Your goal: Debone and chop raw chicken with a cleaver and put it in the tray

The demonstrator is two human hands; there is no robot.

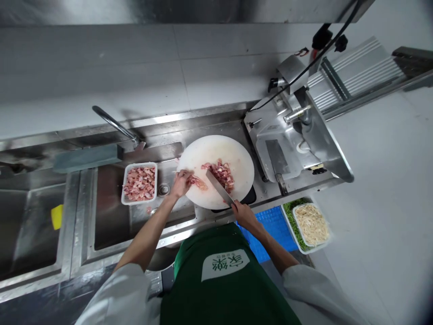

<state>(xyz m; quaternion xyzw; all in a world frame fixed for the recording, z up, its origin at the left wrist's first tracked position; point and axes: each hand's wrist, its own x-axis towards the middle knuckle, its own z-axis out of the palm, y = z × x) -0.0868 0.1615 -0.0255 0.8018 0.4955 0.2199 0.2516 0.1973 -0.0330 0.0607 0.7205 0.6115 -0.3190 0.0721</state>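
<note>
On the round white cutting board (216, 146) lies a heap of chopped raw meat (224, 173). My right hand (243, 214) grips the handle of a kitchen knife (218, 186), whose blade rests along the left side of the heap. At the board's left edge my left hand (182, 183) is closed on the end of a strip of raw meat (199, 182) lying on the board. A gap separates that strip from the blade. To the left, a white plastic basket (156, 184) holds many small pieces of cut meat (139, 183).
Left are sink basins, a faucet (115, 123), a grey-green block (88, 158) and a yellow cloth-like piece (57, 216). A slicing machine (324, 135) stands right, with a cleaver (276, 155) in a clear tray. Below right sits a tub of shredded white food (311, 224).
</note>
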